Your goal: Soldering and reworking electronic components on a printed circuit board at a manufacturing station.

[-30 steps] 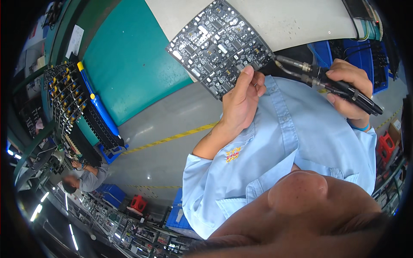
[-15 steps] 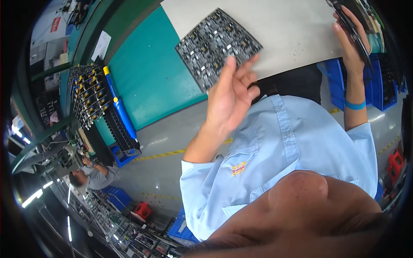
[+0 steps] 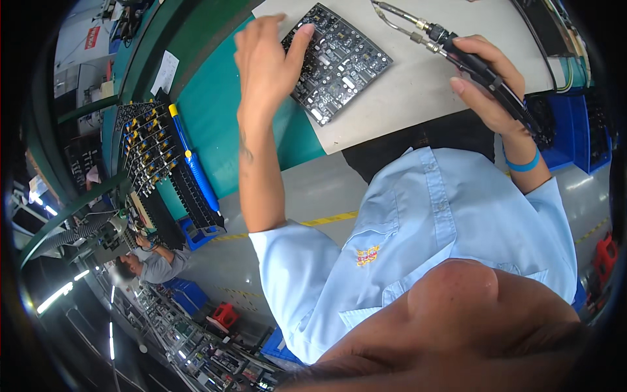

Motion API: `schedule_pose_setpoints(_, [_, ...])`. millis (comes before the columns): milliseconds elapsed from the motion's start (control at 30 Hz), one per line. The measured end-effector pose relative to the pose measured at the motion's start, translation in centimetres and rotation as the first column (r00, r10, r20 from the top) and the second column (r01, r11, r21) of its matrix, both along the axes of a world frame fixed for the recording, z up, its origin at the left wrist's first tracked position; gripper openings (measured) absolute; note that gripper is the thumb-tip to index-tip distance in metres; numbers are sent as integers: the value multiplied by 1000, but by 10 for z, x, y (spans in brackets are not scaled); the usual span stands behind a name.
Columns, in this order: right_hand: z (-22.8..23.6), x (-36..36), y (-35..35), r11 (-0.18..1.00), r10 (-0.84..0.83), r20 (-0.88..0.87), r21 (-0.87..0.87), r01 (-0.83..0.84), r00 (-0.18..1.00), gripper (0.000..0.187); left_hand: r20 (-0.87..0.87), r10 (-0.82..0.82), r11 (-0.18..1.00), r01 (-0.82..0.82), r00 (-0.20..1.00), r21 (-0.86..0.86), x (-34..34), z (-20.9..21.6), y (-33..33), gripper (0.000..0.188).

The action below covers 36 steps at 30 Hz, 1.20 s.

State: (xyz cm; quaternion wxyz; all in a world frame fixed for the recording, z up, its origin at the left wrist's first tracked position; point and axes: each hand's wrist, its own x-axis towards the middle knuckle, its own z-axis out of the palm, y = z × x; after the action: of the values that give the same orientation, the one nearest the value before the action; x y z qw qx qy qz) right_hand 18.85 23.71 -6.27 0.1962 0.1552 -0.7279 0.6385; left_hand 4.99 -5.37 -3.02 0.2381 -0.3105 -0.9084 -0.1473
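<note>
A black circuit board [image 3: 343, 65] crowded with small parts lies on a pale sheet at the front of the bench. My left hand [image 3: 268, 65] is at its left edge, fingers stretched out and apart. The thumb reaches over the board's upper left part; whether it presses down I cannot tell. In my right hand [image 3: 493, 81] is a black-handled soldering iron [image 3: 471, 64], with a thin curved metal tube beside its shaft. The iron's tip end is in the air to the right of the board, apart from it.
A blue desoldering pump [image 3: 197, 173] with a yellow end lies at the left by a rack of boards [image 3: 147, 147] with yellow and blue parts. Blue bins [image 3: 575, 124] stand at the right. A person in grey [image 3: 160, 261] works farther left.
My left hand has moved from the board's near edge to its left edge. The board is turned somewhat. My right hand has brought the soldering iron leftward, toward the board.
</note>
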Motion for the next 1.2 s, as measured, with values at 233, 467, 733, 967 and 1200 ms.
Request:
schedule_pose_setpoints(233, [-7, -7, 2, 1000, -16, -2, 10, 16, 1000, 43, 751, 110, 980, -198, 651, 28, -23, 5, -1, 38])
schedule_pose_setpoints(467, [-11, -14, 5, 991, 76, -13, 109, -74, 997, 42, 602, -439, 738, -114, 667, 665, -63, 13, -30, 31])
schedule_pose_setpoints(733, [-10, -15, -10, 959, 151, -77, 253, -127, 985, 39, 618, -336, 473, -440, 711, 763, -66, -29, -15, 21])
schedule_pose_setpoints(967, [-9, -15, -20, 959, 151, -55, 252, -133, 987, 39, 625, -219, 368, -530, 749, 764, -63, -31, -3, 7])
schedule_pose_setpoints(1200, [-10, -14, -17, 957, 135, -24, 262, -124, 991, 40, 608, -138, 421, -509, 782, 750, -61, -30, 1, 5])
